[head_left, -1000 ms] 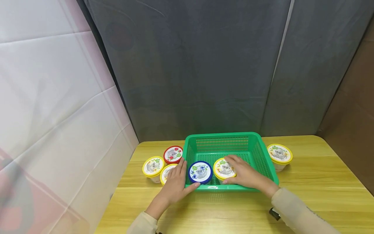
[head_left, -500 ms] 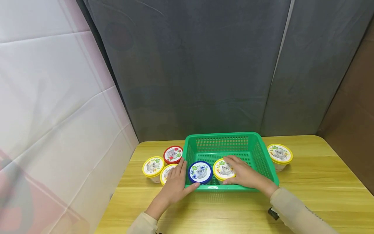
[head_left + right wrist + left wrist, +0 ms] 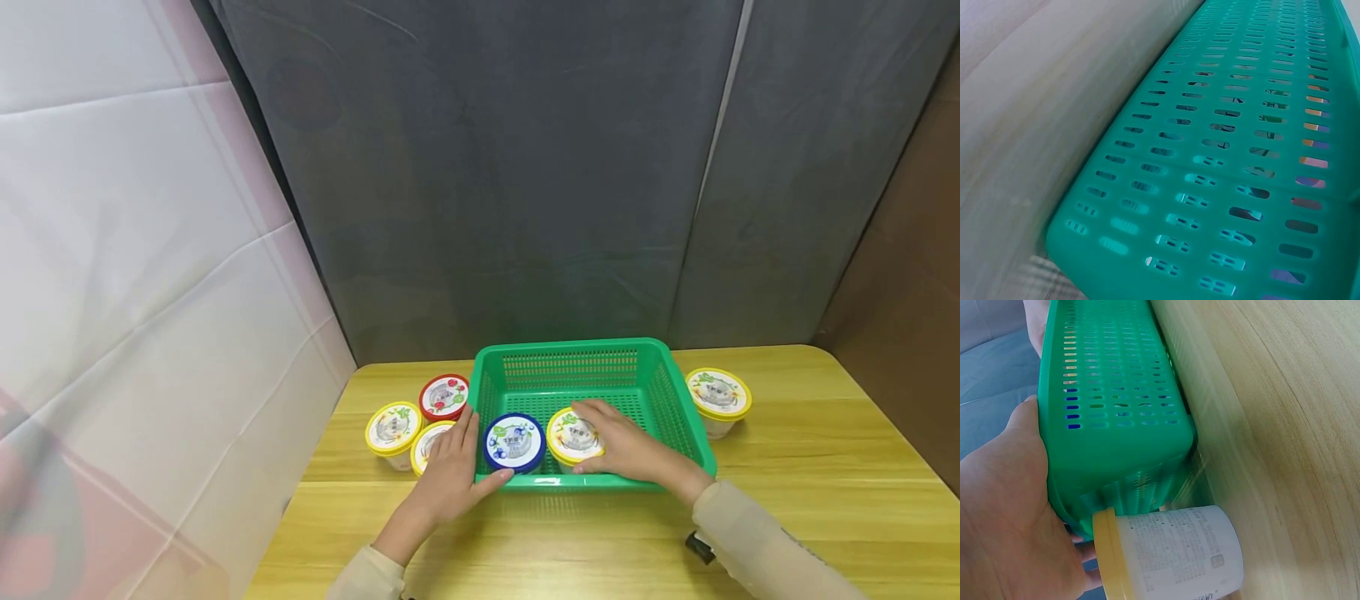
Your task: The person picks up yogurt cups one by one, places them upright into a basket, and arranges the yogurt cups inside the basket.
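A green perforated basket [image 3: 570, 348] stands on the wooden table. Inside, along its front wall, sit a blue-lidded tub [image 3: 514, 442] and a yellow-lidded tub [image 3: 573, 435]. My right hand [image 3: 633, 447] reaches over the front rim and grips that yellow lid between thumb and fingers. My left hand [image 3: 448, 479] rests at the basket's front left corner, its fingers straight along the left side and its thumb over the front rim. Beneath that palm, the left wrist view has another yellow-lidded tub [image 3: 1175, 553] close outside the basket. The right wrist view holds only the basket's front wall [image 3: 1222, 162] and table.
Left of the basket stand a red-lidded tub [image 3: 444, 396] and two yellow-lidded ones, the outer tub [image 3: 394, 427] whole and the inner partly behind my left hand. Right of it stands another yellow-lidded tub [image 3: 718, 395]. A dark grey cloth [image 3: 480, 183] hangs behind the table.
My right hand and the yellow-lidded tub it grips have shifted very slightly left and towards the front rim. The left hand, basket and other tubs stay put.
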Action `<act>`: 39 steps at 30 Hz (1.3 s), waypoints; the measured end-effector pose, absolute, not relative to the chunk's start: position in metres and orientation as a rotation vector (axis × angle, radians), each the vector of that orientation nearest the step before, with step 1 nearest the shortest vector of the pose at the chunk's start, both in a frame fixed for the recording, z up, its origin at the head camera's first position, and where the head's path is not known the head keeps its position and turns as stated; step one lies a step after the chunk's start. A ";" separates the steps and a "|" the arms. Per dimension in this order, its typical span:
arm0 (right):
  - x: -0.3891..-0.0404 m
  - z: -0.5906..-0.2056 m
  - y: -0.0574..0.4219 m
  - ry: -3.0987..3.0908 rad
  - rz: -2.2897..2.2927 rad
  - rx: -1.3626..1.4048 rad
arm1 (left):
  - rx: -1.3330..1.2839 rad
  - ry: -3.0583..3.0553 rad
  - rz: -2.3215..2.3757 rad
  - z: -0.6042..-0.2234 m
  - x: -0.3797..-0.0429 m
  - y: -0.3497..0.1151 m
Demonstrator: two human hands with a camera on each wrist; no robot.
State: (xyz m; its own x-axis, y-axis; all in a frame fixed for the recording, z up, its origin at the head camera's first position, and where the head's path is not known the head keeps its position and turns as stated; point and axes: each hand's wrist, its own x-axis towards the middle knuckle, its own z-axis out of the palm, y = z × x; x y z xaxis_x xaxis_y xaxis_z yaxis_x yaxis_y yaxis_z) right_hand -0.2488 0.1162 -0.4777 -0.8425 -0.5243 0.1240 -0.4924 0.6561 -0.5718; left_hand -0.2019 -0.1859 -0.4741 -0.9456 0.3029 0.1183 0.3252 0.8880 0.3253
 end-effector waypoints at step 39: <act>-0.244 -0.471 0.114 2.755 -1.000 -0.865 | -0.493 -2.994 -0.531 -0.474 -0.202 -0.186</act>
